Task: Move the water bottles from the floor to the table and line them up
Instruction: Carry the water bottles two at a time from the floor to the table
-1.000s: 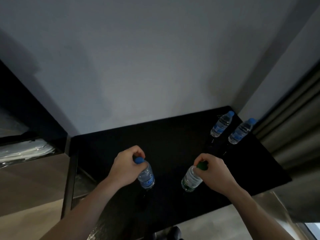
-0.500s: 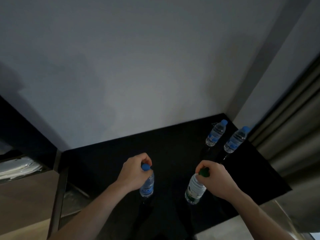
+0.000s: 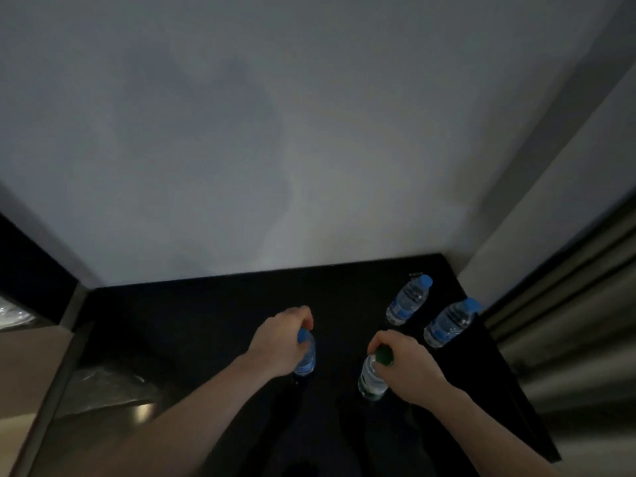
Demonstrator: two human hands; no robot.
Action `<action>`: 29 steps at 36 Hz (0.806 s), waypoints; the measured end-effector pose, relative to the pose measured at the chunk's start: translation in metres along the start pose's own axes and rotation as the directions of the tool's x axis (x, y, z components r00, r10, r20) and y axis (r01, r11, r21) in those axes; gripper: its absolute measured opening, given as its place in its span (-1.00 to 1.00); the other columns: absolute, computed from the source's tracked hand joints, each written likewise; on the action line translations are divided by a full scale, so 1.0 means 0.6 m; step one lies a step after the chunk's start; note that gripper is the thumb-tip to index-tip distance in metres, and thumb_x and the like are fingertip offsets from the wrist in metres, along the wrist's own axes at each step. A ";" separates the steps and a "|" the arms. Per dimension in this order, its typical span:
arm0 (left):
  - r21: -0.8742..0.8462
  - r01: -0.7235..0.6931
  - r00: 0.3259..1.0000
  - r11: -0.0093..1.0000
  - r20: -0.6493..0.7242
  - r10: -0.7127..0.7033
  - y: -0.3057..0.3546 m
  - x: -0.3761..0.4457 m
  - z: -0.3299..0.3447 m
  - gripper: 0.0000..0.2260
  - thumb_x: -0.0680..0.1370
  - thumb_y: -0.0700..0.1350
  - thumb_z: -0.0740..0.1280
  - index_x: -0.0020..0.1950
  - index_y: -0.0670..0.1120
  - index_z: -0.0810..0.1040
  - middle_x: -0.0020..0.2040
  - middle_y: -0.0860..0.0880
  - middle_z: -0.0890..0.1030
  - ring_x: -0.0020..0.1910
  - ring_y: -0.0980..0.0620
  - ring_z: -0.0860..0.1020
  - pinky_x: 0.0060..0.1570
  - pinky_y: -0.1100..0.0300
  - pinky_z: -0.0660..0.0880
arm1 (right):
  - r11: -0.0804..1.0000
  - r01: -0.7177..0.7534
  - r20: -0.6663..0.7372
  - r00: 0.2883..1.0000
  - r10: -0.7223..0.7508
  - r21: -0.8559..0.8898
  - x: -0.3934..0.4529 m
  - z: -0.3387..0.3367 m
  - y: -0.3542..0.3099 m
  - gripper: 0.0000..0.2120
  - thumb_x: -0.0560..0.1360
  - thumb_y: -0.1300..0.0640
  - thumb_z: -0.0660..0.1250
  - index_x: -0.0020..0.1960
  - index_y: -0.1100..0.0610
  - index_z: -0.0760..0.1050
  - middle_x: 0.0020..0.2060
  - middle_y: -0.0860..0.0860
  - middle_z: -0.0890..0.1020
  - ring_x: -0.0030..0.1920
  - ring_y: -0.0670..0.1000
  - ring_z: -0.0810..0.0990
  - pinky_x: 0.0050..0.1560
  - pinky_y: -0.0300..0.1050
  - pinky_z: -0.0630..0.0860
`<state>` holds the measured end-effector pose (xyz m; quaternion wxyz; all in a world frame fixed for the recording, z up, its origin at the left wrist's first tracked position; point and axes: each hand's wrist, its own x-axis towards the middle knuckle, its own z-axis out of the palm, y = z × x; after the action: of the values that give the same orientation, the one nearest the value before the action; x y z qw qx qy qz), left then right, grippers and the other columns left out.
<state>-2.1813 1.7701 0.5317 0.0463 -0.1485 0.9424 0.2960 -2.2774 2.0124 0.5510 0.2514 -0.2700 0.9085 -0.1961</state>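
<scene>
Left hand (image 3: 280, 342) grips blue-capped bottle (image 3: 305, 356) by its top; right hand (image 3: 407, 364) grips green-capped bottle (image 3: 371, 378). Both stand on tabletop (image 3: 206, 321).

L hand (image 3: 280, 342) hides blue-cap bottle (image 3: 306, 359) neck; labels unreadable.

A plain pale wall (image 3: 275, 149) fills the upper frame, meeting a second wall (image 3: 557, 187) at a corner on the right. Grey curtain folds (image 3: 578, 332) hang down the right edge. At lower left, a dark panel (image 3: 31, 266) sits above a brownish floor (image 3: 24, 380).
</scene>
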 end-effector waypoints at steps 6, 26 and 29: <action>0.100 -0.022 1.000 0.995 0.012 0.021 0.055 0.051 0.038 -0.73 0.52 -0.12 0.42 0.12 0.13 0.42 0.07 0.13 0.50 -0.01 0.10 0.55 -0.02 0.12 0.60 | 0.994 0.071 0.061 0.996 -0.066 -0.079 0.035 -0.019 0.050 -0.80 0.51 0.11 0.33 -0.05 -0.21 0.44 -0.05 -0.20 0.51 -0.08 -0.16 0.52 -0.19 -0.28 0.38; 0.255 0.009 0.998 0.967 0.057 -0.025 0.121 0.106 0.078 -0.70 0.57 -0.10 0.35 0.29 0.04 0.44 0.17 0.03 0.49 0.03 -0.05 0.58 0.04 -0.02 0.61 | 0.985 0.161 0.046 0.986 -0.158 -0.060 0.072 -0.023 0.118 -0.80 0.50 0.08 0.36 -0.05 -0.23 0.44 -0.09 -0.25 0.46 -0.07 -0.14 0.52 -0.10 -0.25 0.41; 0.281 -0.021 0.998 0.960 0.063 0.004 0.117 0.106 0.076 -0.76 0.58 -0.11 0.34 0.24 0.02 0.51 0.17 0.03 0.49 0.03 -0.05 0.58 0.04 -0.02 0.60 | 0.986 0.161 0.053 0.986 -0.159 -0.044 0.069 -0.021 0.119 -0.80 0.52 0.08 0.35 -0.01 -0.22 0.44 -0.04 -0.23 0.46 -0.05 -0.15 0.52 -0.06 -0.25 0.41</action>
<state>-2.2636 1.8351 0.5214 0.0943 -0.1253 0.9739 0.1640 -2.3425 2.0462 0.5111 0.2507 -0.3527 0.8819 -0.1872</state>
